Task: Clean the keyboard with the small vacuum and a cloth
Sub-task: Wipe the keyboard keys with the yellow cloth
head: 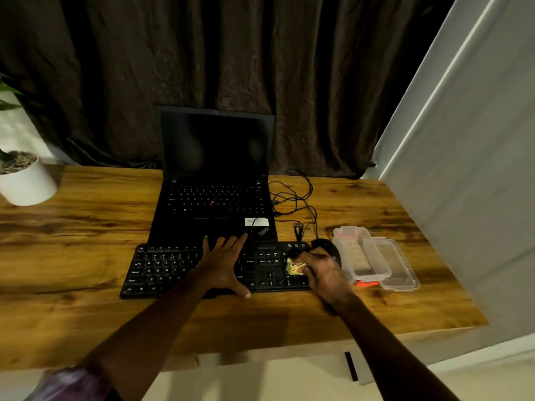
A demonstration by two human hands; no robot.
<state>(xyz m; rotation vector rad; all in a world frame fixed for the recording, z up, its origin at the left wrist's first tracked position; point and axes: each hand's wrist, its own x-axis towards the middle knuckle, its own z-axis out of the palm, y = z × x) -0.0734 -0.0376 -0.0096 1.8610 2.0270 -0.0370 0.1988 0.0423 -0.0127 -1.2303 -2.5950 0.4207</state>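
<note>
**Cloth held on right end of keyboard, left hand flat on keys**

- Dark curtain [231,53] is hung across the far side; a pale wall panel [477,169] is seen on the right.
- Wooden table [86,227] is spread across the middle of the view, with everything below carried on it.
- Black laptop [214,198] is set open at centre, far of the keyboard, screen dark. Its near edge is just beside the keyboard's far edge.
- Black keyboard [162,270] is laid flat near the table's near edge, long side running left to right.
- White plant pot [27,180] is placed at the far left, well apart from the keyboard; green leaves are seen above it.
- Clear plastic container [373,261] is sat just right of the keyboard, with an orange clip at its near end and a clear lid-like part lying beside it on the right.
- Black cables [295,198] are looped on the table right of the laptop, running down toward the keyboard's far right corner.
- Black rounded device [327,247] is seen at the keyboard's right end, partly hidden by the right hand; what it is cannot be told.
- Left hand [224,264] is laid palm-down on the keyboard's middle, fingers straight and spread wide, tips reaching the laptop's near edge.
- Right hand [321,273] is placed over the keyboard's right end, blurred, fingers curled and pinching the cloth.
- Yellow cloth [295,269] is bunched small, pressed on the keys at the right end, just right of the arrow keys.
</note>
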